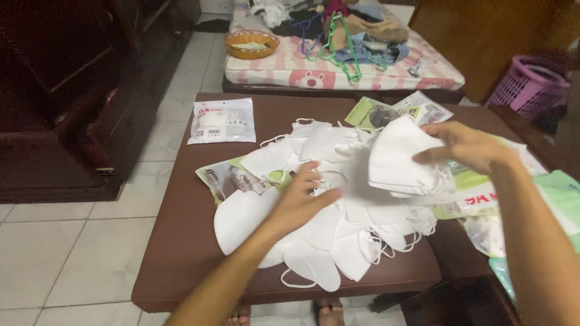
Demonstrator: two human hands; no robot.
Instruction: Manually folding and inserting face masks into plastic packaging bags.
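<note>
Many white face masks (pixel 338 229) lie heaped on the brown tabletop (pixel 181 241). The left hand (pixel 300 199) rests on the heap, fingers spread, its grip loose and holding nothing. The right hand (pixel 468 147) pinches a stack of folded masks (pixel 399 160) just above the heap. Farther back lie a sealed mask packet (pixel 222 120) and a mattress (pixel 338 69) piled with clothes.

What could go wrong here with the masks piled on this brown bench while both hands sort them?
1. The loose pile of white masks reaches the front edge of the brown bench; some could slide onto the tiled floor.
2. Ear loops overlap across the pile, so lifting one mask may drag its neighbours along.
3. The right hand holds a stack of masks only by its edge while the left hand presses on the pile; the stack might fan out and drop.
</note>
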